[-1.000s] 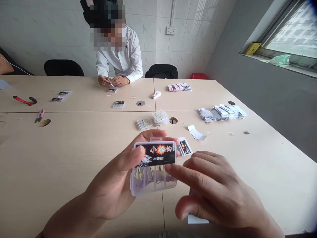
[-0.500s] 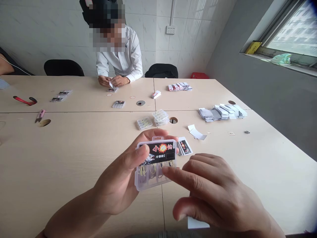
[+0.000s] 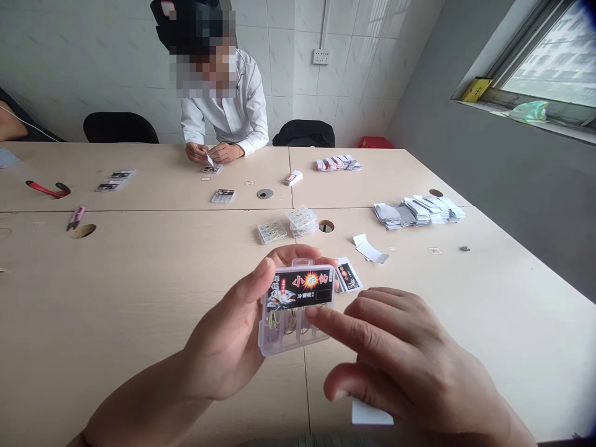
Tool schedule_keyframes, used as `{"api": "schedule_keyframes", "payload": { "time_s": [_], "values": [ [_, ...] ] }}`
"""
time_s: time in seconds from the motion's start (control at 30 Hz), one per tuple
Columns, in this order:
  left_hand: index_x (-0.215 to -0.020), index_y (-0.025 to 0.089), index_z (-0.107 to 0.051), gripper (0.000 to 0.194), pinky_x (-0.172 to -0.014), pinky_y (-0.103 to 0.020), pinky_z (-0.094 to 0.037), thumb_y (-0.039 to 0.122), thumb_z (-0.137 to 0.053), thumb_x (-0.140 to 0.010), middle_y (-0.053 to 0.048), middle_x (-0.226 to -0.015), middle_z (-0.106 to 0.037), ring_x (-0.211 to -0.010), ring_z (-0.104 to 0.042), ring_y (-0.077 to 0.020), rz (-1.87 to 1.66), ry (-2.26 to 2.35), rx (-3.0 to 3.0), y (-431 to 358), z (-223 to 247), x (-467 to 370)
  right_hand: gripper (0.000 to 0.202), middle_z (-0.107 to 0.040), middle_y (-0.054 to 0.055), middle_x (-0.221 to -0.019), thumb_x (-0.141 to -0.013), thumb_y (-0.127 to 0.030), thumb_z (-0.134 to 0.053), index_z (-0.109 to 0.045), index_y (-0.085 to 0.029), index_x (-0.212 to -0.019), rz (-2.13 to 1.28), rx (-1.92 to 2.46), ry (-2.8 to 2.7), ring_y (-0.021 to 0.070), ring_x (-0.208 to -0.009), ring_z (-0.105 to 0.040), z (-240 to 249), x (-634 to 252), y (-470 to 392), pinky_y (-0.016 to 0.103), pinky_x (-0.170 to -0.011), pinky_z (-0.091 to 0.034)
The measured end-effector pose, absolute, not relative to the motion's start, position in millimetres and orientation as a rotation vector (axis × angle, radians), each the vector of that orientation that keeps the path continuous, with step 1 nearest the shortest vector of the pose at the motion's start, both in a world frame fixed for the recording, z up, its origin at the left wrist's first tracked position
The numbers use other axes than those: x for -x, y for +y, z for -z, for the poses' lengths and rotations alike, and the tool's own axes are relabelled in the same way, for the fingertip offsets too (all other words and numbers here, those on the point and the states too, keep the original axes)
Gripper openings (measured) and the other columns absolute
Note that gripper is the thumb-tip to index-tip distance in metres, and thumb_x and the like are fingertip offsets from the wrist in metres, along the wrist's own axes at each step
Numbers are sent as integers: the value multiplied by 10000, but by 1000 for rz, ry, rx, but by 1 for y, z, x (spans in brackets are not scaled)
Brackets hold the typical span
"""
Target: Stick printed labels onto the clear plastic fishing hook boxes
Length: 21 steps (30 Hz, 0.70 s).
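A clear plastic case (image 3: pixel 284 332) with a black label on its upper half and gold hooks in its compartments is held up in my left hand (image 3: pixel 228 335). The left thumb rests at the case's left edge, with the fingers behind it. My right hand (image 3: pixel 410 360) has its index finger stretched out, the tip on the case's front just under the label, the thumb apart. Black printed cards (image 3: pixel 348 276) lie on the table behind the hands. A white card (image 3: pixel 371 413) shows partly under my right hand.
Stacked hook cases (image 3: pixel 302 220) and another case (image 3: pixel 272 231) lie beyond my hands. White card piles (image 3: pixel 419 211) sit at the right. Across the table (image 3: pixel 139 298), a person in a white shirt (image 3: pixel 242 105) handles a small card. Pink cutter (image 3: pixel 76 217) at left.
The case has shifted slightly right in my left hand. The left thumb has moved off the label to the case's edge, uncovering the label's left part.
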<state>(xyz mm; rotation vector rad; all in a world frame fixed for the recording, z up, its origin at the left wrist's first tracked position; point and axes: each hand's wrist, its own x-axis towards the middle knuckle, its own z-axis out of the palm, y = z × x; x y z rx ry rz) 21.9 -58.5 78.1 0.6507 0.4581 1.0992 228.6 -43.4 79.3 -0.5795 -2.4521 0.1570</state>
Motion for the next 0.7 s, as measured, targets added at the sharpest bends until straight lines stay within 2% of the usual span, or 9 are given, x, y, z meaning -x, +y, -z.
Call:
{"api": "schedule_keyframes", "payload": {
  "time_s": [0.2, 0.4, 0.57, 0.7],
  "values": [
    [-1146, 228, -737, 348, -934, -258, -581, 491, -612, -956, -36, -1152, -777, -1062, -723, -174, -1078, 456, -634, -57, -78, -22, 419, -736, 39, -863, -1073, -462, -411, -510, -158, -1343, -75, 666, -2429, 167, -721, -671, -79, -228, -44, 313, -606, -442],
    [-1135, 222, -744, 376, -926, -277, -594, 520, -618, -943, -55, -1186, -777, -1036, -735, -189, -1054, 453, -632, -59, -77, -21, 442, -689, 8, -769, -1078, -447, -398, -476, -133, -1379, -61, 683, -2425, 157, -646, -637, -79, -228, -41, 308, -593, -450],
    [-1133, 234, -743, 377, -922, -280, -596, 533, -618, -939, -39, -1217, -770, -1053, -731, -195, -1033, 486, -644, -55, -77, -21, 442, -712, 13, -808, -1079, -462, -377, -463, -148, -1378, -33, 698, -2417, 160, -675, -660, -80, -227, -40, 311, -606, -460],
    [-1115, 240, -746, 360, -895, -237, -585, 529, -622, -938, -20, -1206, -773, -1031, -735, -175, -1014, 457, -661, -56, -76, -22, 408, -697, 2, -793, -1075, -459, -393, -497, -158, -1331, -56, 700, -2411, 152, -645, -641, -81, -227, -38, 308, -612, -470]
  ]
}}
